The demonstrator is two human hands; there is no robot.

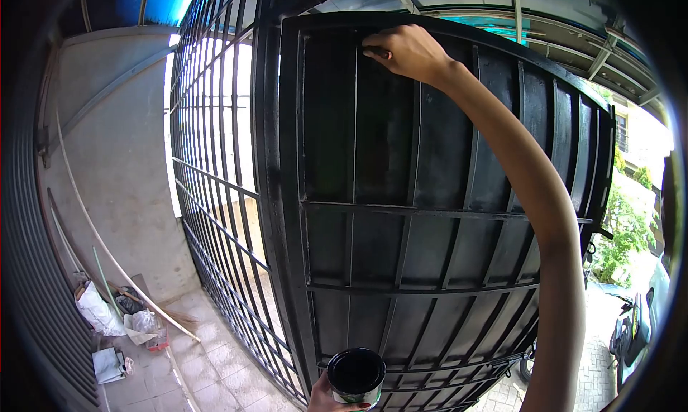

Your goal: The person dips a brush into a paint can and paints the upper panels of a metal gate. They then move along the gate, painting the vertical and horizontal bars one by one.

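Note:
My left hand [325, 398] is wrapped around an open paint can [362, 396] at the bottom centre. Black paint [355, 370] shows inside it, and a pale label with some green runs round its side. High on the black metal gate [387, 125], my right hand [412, 52] is closed, its fingertips close to the upper panel beside a vertical rib. Something small and dark [378, 52] shows under those fingers; most of it is hidden and blends with the gate, so its kind is unclear. Glossy patches mark parts of the gate.
A barred black grille [222, 125] adjoins the gate on the left. Beyond it, a long pole [93, 218], a broom head [180, 319] and plastic bags [100, 309] are by a grey wall [115, 161]. A motorbike [634, 326] stands outside at right, near green plants [623, 226].

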